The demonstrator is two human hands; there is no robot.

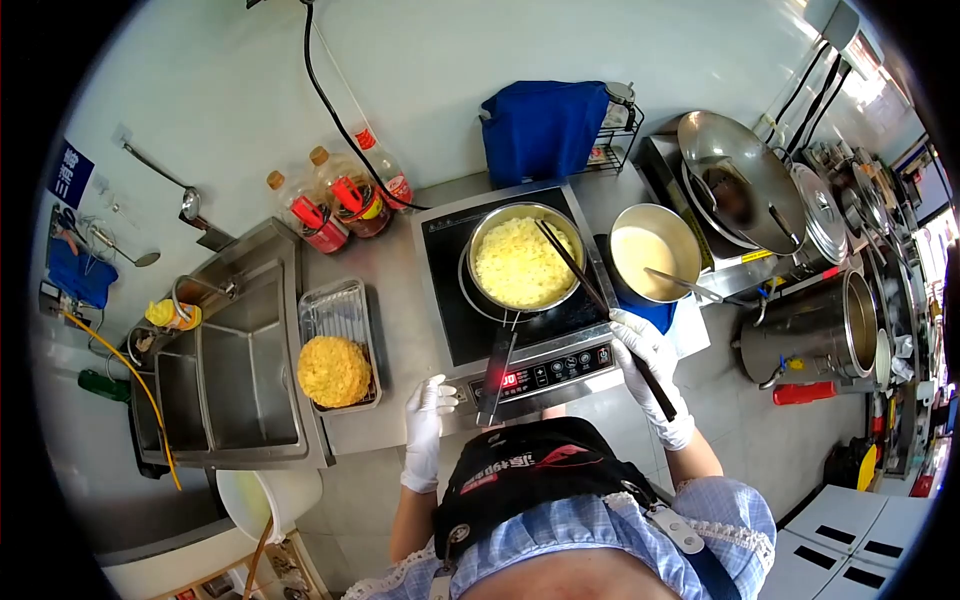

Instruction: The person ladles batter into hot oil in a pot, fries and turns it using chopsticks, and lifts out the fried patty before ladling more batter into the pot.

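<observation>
My right hand (648, 365), in a white glove, grips long dark chopsticks (585, 277) near the cooktop's right front corner. Their tips reach into a pan (477, 278) that holds a round, yellow, shredded-looking food (527, 263). The pan rests on a black induction cooker (455, 330), and its dark handle (497, 375) points toward me. My left hand (430, 408), gloved too, hovers left of that handle without touching it, its loosely bent fingers holding nothing. A golden round fried cake (333, 371) lies on a wire rack in a metal tray (332, 300) to the left.
Right of the cooker stands a pot (655, 215) of pale liquid with a metal spoon (685, 284) in it. A large wok (740, 180) is farther right. Sauce bottles (350, 195) line the wall. A double sink (250, 365) is at left, with a white bucket (295, 495) below.
</observation>
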